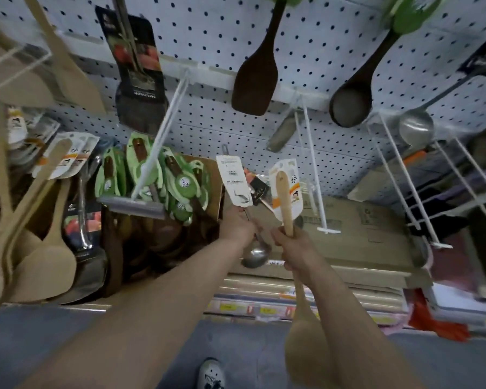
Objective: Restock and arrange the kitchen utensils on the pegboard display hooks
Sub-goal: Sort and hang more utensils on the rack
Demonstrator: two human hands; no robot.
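Note:
My left hand grips the thin handle of a steel ladle, whose white card tag points up and whose bowl hangs below my wrist. A wooden spoon with a white and orange card is held by its handle in my right hand; its broad bowl hangs low beside my forearm. Both hands are below the pale blue pegboard. A long white hook with nothing on it juts out just above and right of my right hand. Another bare hook with a grey price bar sticks out at the left.
On the board hang a dark spatula, a dark ladle, a steel ladle and a carded black turner. Wooden spatulas crowd the left. A cardboard box holds green-carded utensils. Flat cartons lie below right.

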